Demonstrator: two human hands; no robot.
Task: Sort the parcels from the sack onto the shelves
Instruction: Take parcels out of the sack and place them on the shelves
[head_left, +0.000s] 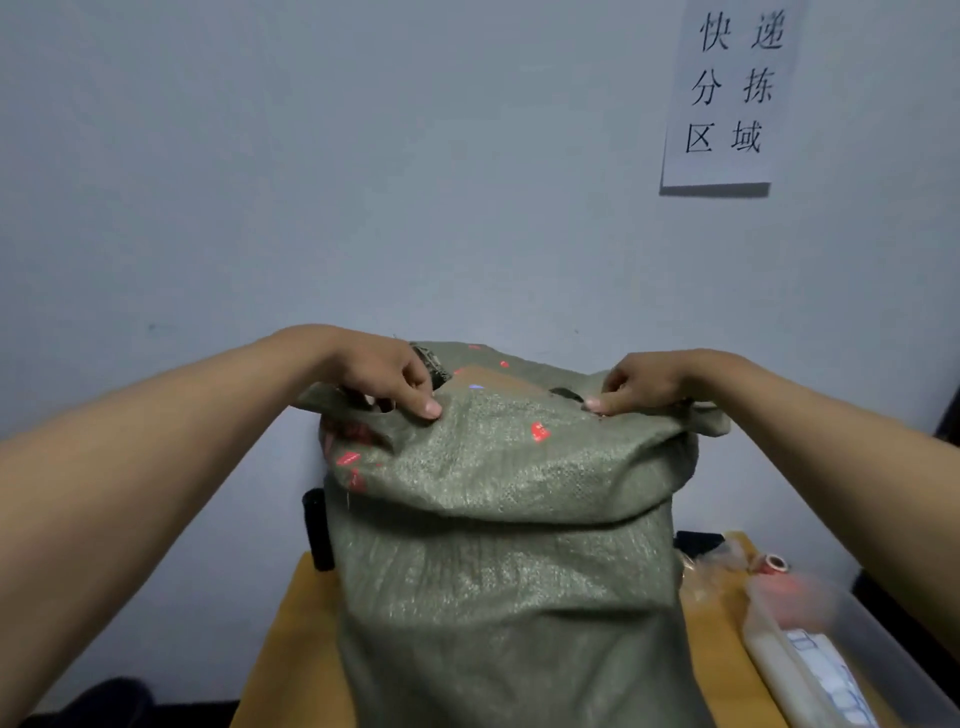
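A tall green woven sack (498, 587) stands upright on a yellow table (291, 639) against the wall, its top rim rolled down outward. My left hand (387, 376) grips the rolled rim at the sack's left side, thumb on top. My right hand (641, 382) pinches the rim on the right side. Through the open mouth a brown cardboard parcel (493, 378) shows, with red marks on the fabric around it. The rest of the contents are hidden inside.
A clear plastic bin (878, 644) at the right holds a cream packet with a white label (802, 665) and a red tape roll (772, 565). A black object (318, 530) stands behind the sack on the left. A paper sign (727, 93) hangs on the wall.
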